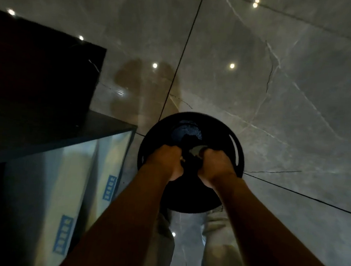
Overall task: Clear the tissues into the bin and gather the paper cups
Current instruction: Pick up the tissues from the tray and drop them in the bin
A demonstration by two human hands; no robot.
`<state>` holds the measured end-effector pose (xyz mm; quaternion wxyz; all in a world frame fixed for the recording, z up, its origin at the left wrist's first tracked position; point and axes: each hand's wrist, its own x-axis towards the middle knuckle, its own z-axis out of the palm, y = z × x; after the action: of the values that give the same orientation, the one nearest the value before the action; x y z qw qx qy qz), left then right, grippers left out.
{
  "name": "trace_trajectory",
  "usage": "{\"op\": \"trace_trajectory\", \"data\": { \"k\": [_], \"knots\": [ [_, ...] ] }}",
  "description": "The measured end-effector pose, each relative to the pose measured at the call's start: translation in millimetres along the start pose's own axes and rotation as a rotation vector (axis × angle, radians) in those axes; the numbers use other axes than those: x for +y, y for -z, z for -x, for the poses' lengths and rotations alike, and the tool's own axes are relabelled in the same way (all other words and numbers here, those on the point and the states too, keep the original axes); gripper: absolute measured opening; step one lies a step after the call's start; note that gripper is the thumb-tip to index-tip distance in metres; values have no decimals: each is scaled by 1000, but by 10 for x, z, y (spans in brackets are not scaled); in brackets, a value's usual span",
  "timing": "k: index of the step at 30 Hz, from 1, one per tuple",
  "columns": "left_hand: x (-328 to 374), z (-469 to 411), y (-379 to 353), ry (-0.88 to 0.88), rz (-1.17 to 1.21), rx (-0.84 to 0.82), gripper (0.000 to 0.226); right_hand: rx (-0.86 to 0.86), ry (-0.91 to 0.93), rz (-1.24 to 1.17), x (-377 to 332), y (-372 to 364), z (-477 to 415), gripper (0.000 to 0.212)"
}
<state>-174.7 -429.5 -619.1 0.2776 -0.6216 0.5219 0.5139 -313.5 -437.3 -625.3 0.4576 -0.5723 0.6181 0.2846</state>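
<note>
- We are at the bin (235, 151), which stands on the shiny floor (300, 101) by our feet.
- Our left hand (163, 160) and right hand (216, 166) are both clenched over its dark mouth, and a pale scrap, maybe a tissue (196, 150), shows between them.
- Next, we think, we let go so it drops in.
- Something crumpled (186, 131) lies inside the bin.
- We see 0 cups.

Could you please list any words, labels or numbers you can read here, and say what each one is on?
None can be read.
Upper blue label on the pale panel under the dark counter: white characters, too blurred to read.
Lower blue label on the same panel: likewise blurred.
Black bin, both hands over it: no text visible.
</note>
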Motion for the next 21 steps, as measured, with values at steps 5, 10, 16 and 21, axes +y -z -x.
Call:
{"op": "trace_trajectory", "data": {
  "k": [5,10,16,21],
  "knots": [
    [164,964,180,-25,96,67,30,27,54,-29,-27,350,888,35],
    [253,2083,171,-33,182,114,25,12,123,-40,1,556,1940,28],
    [306,3383,-30,36,183,41,24,-3,168,-15,85,841,3207,30],
    [420,4450,-231,108,284,98,40,-56,215,112,295,1100,4147,37]
  ]
}}
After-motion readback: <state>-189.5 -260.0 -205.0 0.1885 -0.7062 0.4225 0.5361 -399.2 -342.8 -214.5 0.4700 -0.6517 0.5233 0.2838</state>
